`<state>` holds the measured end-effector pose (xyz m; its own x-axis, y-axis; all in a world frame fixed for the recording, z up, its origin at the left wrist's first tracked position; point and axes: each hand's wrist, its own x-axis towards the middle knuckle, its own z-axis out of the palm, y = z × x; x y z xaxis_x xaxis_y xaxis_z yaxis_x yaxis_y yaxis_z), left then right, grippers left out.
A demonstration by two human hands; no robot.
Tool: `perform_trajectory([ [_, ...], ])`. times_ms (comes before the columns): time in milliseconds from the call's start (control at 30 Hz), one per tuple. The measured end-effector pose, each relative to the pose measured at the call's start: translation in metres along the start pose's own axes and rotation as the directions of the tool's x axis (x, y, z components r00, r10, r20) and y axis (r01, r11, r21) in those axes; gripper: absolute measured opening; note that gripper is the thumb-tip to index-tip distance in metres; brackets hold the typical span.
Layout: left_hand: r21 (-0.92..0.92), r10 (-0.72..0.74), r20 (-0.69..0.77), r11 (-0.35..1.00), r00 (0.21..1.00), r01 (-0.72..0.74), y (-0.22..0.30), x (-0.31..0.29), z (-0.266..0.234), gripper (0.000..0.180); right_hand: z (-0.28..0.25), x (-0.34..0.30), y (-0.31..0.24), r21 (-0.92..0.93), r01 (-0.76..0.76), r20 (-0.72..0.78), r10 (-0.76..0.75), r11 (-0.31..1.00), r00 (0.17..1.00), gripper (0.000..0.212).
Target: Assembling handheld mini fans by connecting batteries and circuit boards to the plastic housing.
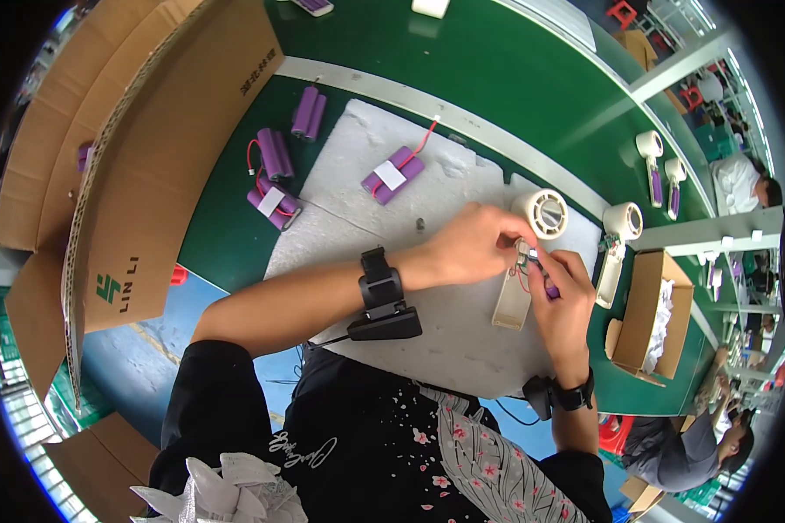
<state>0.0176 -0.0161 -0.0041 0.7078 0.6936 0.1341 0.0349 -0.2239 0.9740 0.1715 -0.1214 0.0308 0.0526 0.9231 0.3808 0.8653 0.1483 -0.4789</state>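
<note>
A white handheld fan point(508, 301) lies on the foam sheet point(410, 322), its handle toward me and its round grille head farther off. My left hand point(480, 244) is closed in a pinch over the neck of the fan, at a small white connector point(533, 254) with thin wires. My right hand point(567, 296) is closed beside it, fingertips close to the left ones. A purple battery pack point(550, 288) shows between the right fingers, mostly covered by them. Red wire runs along the handle. Exactly how the fingertips grip the connector is partly hidden.
A purple battery pack point(394, 175) with a white label lies on the foam; more packs point(275, 155) sit left of it. A tall cardboard box point(148, 174) stands left. Another fan point(617, 244) and an open carton point(654, 314) are right. A person point(693, 453) sits far right.
</note>
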Motion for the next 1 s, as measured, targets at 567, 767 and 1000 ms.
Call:
perform_trajectory([
  [567,0.166,0.136,0.148,0.973,0.979,-0.161,-0.003,0.003,0.002,0.034,-0.014,0.022,0.025,0.285,-0.492,0.48,0.322,0.823,0.816,0.016],
  [767,0.19,0.172,0.047,0.966,0.984,-0.178,0.002,0.002,-0.004,0.037,-0.033,0.023,0.035,0.604,-0.643,0.648,0.18,0.471,0.74,0.033],
  [1000,0.099,0.071,0.044,0.992,0.996,-0.075,0.001,0.008,-0.021,0.038,-0.035,0.026,0.042,0.469,-0.717,0.619,0.387,0.516,0.683,0.035],
])
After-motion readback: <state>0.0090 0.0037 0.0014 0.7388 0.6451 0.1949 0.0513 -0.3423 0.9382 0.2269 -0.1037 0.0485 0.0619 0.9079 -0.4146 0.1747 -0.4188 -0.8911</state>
